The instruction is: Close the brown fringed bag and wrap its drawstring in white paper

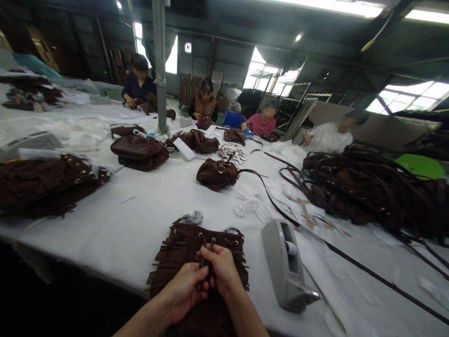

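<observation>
Drawcord (206,263): lies between the fingertips of both hands; long axis runs from the eyelets (200,235) toward the wearer.
Left hand (187,286): thumb and fingers closed, pinching the cord's lower part.
Right hand (221,266): fingers closed on the cord, nearer the eyelets.
Fringed bag (184,252): on the white table (108,234), beneath both hands; eyelet row just beyond the fingertips.
Tape dispenser (277,274): right of bag, apart.

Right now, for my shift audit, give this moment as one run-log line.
left hand: pinching brown drawstring; right hand: pinching drawstring; fringed bag: on table, under both hands; tape dispenser: right of bag
</observation>
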`<state>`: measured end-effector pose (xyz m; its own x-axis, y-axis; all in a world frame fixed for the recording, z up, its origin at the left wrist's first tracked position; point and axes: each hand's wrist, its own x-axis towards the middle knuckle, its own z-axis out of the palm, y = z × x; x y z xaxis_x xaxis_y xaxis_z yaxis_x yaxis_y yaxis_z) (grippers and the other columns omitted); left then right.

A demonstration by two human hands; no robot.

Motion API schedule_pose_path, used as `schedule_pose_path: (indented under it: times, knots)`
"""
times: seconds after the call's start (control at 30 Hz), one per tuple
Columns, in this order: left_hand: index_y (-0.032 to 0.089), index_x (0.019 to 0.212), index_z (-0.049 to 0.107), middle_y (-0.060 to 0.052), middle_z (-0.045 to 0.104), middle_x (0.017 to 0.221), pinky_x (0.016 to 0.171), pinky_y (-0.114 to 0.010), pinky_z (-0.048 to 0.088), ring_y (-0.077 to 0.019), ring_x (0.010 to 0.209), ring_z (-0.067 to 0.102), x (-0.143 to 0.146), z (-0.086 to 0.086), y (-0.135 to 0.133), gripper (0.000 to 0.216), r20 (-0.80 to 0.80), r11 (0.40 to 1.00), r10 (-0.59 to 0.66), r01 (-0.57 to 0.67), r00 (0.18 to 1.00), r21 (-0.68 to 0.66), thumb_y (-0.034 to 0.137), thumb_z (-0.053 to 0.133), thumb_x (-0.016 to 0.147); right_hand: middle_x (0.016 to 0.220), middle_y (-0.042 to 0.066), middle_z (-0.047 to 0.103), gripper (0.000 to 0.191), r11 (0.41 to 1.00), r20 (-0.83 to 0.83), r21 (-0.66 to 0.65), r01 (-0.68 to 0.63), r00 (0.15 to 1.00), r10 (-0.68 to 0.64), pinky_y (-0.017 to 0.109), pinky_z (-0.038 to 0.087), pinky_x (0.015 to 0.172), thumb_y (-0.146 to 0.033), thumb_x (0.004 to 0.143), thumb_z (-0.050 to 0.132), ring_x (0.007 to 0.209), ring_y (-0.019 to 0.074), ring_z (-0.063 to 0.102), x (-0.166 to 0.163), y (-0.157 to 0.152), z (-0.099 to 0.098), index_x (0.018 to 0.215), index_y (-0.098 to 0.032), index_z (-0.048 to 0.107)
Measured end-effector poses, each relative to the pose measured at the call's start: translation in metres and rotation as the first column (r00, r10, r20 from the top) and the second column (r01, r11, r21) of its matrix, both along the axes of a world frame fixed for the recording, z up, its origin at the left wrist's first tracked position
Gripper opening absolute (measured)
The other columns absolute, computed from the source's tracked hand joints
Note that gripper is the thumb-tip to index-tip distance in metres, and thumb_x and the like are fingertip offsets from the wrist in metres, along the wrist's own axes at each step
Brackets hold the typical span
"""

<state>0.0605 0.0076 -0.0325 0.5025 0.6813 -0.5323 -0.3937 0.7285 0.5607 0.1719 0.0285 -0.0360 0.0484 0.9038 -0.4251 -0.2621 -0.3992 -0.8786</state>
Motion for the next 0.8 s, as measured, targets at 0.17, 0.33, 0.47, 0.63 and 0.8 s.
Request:
schedule_pose_path:
  times: [0.17, 0.33, 0.47, 0.63, 0.8]
  knots:
    - [0.013, 0.075, 0.056, 0.0, 0.059, 0.062, 0.045, -0.016, 0.038, -0.0052, 0.048, 0.047, 0.003, -0.007, -0.003, 0.04, -0.04, 0.998, 0.022, -0.019, 0.999, 0.061, 0.04, 0.081, 0.059, 0.06, 0.003, 0.066, 0.037, 0.993, -0.071, 0.006, 0.114, 0.991, -0.113, 0.016, 0.04, 0.042, -0.039, 0.054, 0.08, 0.048, 0.0089, 0.055, -0.005, 0.003, -0.013, 0.071, -0.012, 0.062]
    - [0.013, 0.077, 0.057, 0.0, 0.059, 0.062, 0.045, -0.016, 0.036, -0.0049, 0.048, 0.046, 0.005, -0.005, -0.004, 0.046, -0.07, 0.995, 0.049, -0.043, 0.996, 0.091, 0.045, 0.082, 0.055, 0.062, 0.006, 0.066, 0.043, 0.999, -0.131, -0.002, 0.032, 0.991, -0.032, 0.016, 0.039, 0.038, -0.05, 0.061, 0.076, 0.047, 0.0102, 0.056, 0.006, 0.003, -0.007, 0.074, -0.01, 0.063]
    - [0.012, 0.077, 0.059, 0.001, 0.059, 0.061, 0.045, -0.016, 0.035, -0.0048, 0.048, 0.045, 0.004, -0.006, -0.006, 0.049, -0.066, 0.995, 0.068, -0.062, 0.996, 0.084, 0.045, 0.084, 0.051, 0.06, 0.002, 0.065, 0.043, 0.996, -0.076, 0.032, -0.082, 0.994, 0.085, 0.015, 0.03, 0.029, -0.045, 0.061, 0.078, 0.034, 0.0059, 0.045, 0.008, -0.007, -0.003, 0.083, -0.011, 0.064]
    - [0.013, 0.076, 0.059, 0.002, 0.058, 0.06, 0.045, -0.016, 0.036, -0.005, 0.047, 0.046, 0.005, -0.023, -0.013, 0.047, -0.087, 0.995, 0.018, -0.009, 0.996, 0.104, 0.046, 0.085, 0.055, 0.057, 0.001, 0.064, 0.039, 0.998, -0.009, 0.036, 0.048, 0.999, -0.048, 0.014, 0.026, 0.027, -0.038, 0.055, 0.081, 0.034, 0.0056, 0.044, -0.001, -0.017, -0.007, 0.075, -0.011, 0.063]
    - [0.013, 0.073, 0.061, 0.001, 0.057, 0.058, 0.041, -0.017, 0.034, -0.0052, 0.044, 0.042, 0.005, -0.049, -0.014, 0.046, -0.112, 0.984, 0.067, -0.047, 0.991, 0.174, 0.048, 0.085, 0.054, 0.058, 0.005, 0.065, 0.036, 0.992, -0.044, 0.01, 0.128, 0.991, -0.127, 0.016, 0.031, 0.031, -0.036, 0.05, 0.081, 0.039, 0.009, 0.051, -0.003, -0.016, -0.008, 0.065, -0.011, 0.061]
